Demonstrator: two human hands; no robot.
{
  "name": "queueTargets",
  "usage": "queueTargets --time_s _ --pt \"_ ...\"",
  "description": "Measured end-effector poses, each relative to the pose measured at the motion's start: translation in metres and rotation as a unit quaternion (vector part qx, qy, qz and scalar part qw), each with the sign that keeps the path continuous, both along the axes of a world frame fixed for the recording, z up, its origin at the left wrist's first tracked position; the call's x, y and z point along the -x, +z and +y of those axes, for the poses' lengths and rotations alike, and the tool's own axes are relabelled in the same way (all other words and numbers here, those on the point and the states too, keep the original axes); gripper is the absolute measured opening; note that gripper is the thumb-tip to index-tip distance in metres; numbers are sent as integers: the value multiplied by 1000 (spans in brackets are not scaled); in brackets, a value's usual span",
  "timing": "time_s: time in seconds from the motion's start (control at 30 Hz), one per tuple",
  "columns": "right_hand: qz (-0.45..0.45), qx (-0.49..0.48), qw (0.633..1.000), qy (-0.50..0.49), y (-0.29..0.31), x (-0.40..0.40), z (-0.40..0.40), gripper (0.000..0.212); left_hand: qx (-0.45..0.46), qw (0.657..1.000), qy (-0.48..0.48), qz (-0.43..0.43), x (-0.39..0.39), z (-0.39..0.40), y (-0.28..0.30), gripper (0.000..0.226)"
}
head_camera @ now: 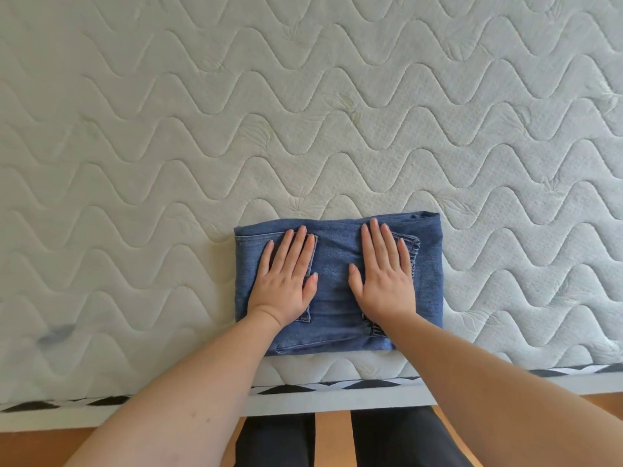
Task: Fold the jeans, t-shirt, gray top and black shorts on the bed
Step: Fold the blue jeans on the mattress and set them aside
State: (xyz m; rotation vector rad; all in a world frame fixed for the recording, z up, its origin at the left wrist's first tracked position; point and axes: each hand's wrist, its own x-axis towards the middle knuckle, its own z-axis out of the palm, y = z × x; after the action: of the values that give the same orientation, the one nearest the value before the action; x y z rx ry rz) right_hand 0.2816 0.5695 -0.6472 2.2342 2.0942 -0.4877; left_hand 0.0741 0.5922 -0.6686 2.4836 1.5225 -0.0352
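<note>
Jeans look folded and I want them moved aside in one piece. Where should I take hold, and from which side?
Take the folded jeans by their two short ends, coming in from left and right at once. Slide the fingers under, thumbs on top. They lie as a flat, wide rectangle near the mattress edge; both hands, left hand and right hand, now press flat on top, and loose edges probably show along the near side.
</note>
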Motion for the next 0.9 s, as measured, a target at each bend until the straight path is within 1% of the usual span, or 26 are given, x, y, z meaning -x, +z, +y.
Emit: queueTargets --time_s 0.17,0.3,0.37,0.43,0.47,0.5,0.53,0.57,0.6,0.63,0.67,0.7,0.73,0.77,0.8,0.87,0.9 --pt "-15 19 1000 5 -4 1 4 73 -1 1000 -4 -1 0 1 -6 72" --pt "-2 36 999 2 2 1 6 72 28 999 -2 17 -6 7 8 70" --pt "43 22 999 11 13 -4 9 71 49 999 -4 -13 -3 9 24 69" --pt "100 -20 995 6 24 -18 5 67 48 995 -20 -81 9 11 39 64" --pt "111 -49 992 -25 28 -28 0 66 19 994 -20 -110 16 12 45 61" --pt "116 -69 987 -83 30 -40 -5 64 -19 992 -2 -128 22 12 50 57" --pt "123 -71 977 -160 32 -53 -10 64 -54 987 42 -143 27 11 52 55" --pt "133 -60 960 -239 33 -65 -14 62 -71 976 113 -169 30 10 53 53" --pt "144 -45 941 -302 32 -76 -16 59 -63 952 210 -215 31 8 53 51" --pt "158 -29 926 -341 30 -85 -17 56 -30 906 322 -271 32 7 54 49" --pt "180 -5 915 -361 29 -90 -15 54 21 843 435 -316 33 6 54 44" --pt "205 24 905 -371 27 -94 -12 53 79 776 528 -337 34 6 54 37" --pt "221 53 898 -377 26 -95 -10 54 133 725 588 -333 36 6 52 33" --pt "223 79 895 -379 26 -94 -6 56 180 700 611 -324 40 8 49 38" --pt "217 96 896 -376 27 -91 -4 59 227 687 611 -321 44 11 48 49" --pt "220 101 897 -370 34 -80 -2 58 311 674 584 -330 53 18 50 72" --pt "235 92 895 -367 39 -74 -3 56 341 671 565 -338 57 21 51 79"
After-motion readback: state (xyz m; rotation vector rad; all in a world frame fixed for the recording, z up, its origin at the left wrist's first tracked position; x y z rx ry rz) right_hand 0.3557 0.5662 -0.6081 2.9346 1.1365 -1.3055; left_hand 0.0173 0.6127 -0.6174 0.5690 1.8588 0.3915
